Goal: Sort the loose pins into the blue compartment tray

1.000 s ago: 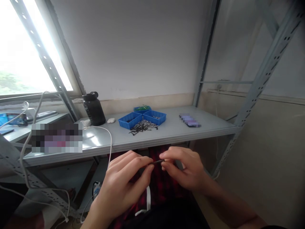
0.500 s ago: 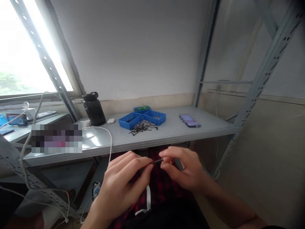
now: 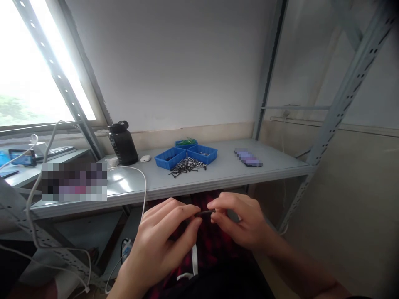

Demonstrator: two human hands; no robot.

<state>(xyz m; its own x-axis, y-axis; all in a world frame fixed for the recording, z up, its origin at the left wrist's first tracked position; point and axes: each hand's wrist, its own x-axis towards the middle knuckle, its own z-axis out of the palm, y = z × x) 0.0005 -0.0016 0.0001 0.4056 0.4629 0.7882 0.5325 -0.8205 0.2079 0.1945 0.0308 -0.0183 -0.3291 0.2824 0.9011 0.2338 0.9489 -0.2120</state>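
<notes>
A thin dark screw [image 3: 205, 212] spans the gap between my two hands, in front of the table edge and above my lap. Its left end is pinched between the thumb and forefinger of my left hand [image 3: 170, 232]. My right hand [image 3: 240, 218] has its thumb and forefinger closed around the other end, where the fingertips hide part of it. Beyond the hands, a loose pile of dark and silvery screws [image 3: 188, 165] lies on the table. Behind the pile stand a left blue bin [image 3: 171, 160], a right blue bin [image 3: 207, 154] and a rear blue bin [image 3: 186, 144] holding green pieces.
On the grey table [image 3: 218, 176] a dark bottle [image 3: 124, 143] and a small white case [image 3: 145, 158] stand left of the bins. A phone [image 3: 248, 158], partly pixelated, lies to the right. A white cable [image 3: 145, 187] hangs over the front edge. Metal shelf posts [image 3: 346, 104] frame the table.
The right fingertips have closed in around the screw's right end, which showed more openly before. The screw lies more level now. The left hand has barely moved.
</notes>
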